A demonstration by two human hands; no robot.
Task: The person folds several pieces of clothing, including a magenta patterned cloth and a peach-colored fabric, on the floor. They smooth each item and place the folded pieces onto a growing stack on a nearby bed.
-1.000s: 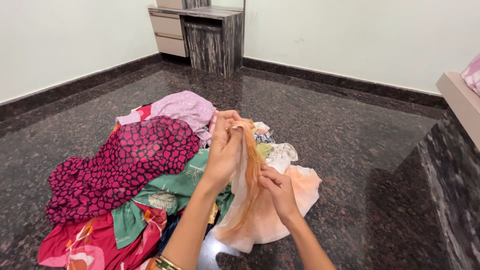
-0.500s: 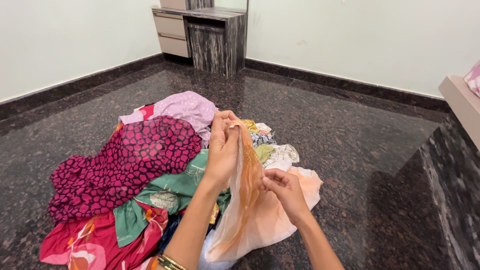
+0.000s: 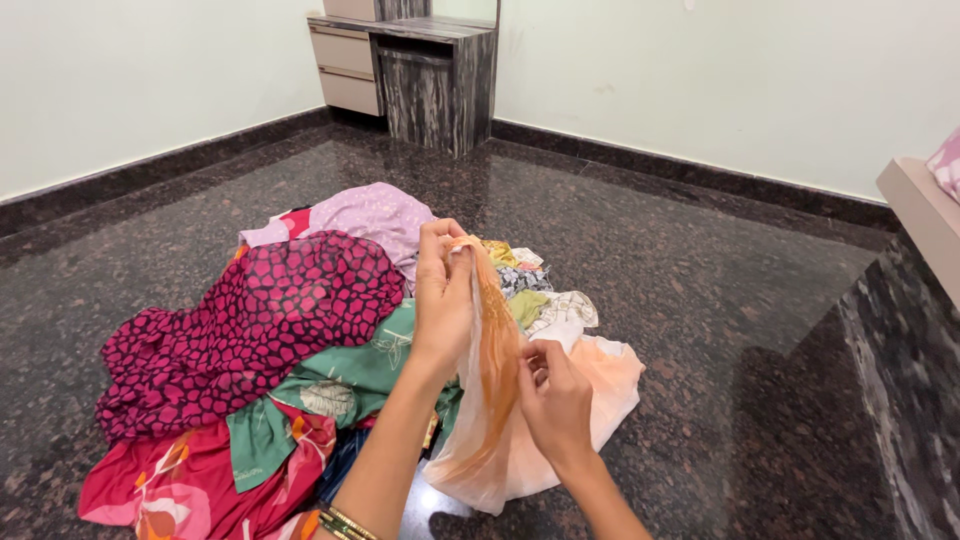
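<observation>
Open granite floor [image 3: 700, 260] to the right and ahead of the clothes pile [image 3: 300, 340]. Pile blocks low passage on the left. Peach cloth [image 3: 560, 420] hanging between left hand [image 3: 445, 290] and right hand [image 3: 555, 400]. Cabinet [image 3: 430, 75] far back by wall. Ledge [image 3: 920, 215] at right edge.

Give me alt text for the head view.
Both hands hold up a sheer peach-and-orange cloth: the left hand pinches its top, the right hand grips lower down. Behind lies a pile of colourful clothes on a dark polished stone floor.
</observation>
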